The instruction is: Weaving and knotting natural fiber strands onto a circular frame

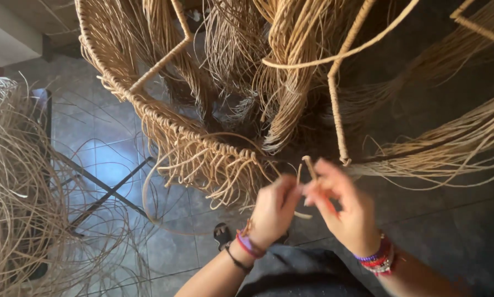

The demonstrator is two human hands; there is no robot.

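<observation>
A round frame [148,118] wrapped in tan wicker strands hangs in front of me, with loose strand ends dangling from its rim. My left hand [273,212] and my right hand [343,206] meet just below the rim, both blurred. Their fingers pinch thin tan wicker strands [308,165] that stick up between them. Both wrists wear coloured bracelets. Wrapped struts [338,118] of the frame run down toward my right hand.
A big tangle of loose wicker strands [16,192] lies at the left over a dark metal frame [106,190]. More bundles of strands [450,148] fan out at the right. The floor is dark tile [450,220]. A sandalled foot [223,235] shows below the hands.
</observation>
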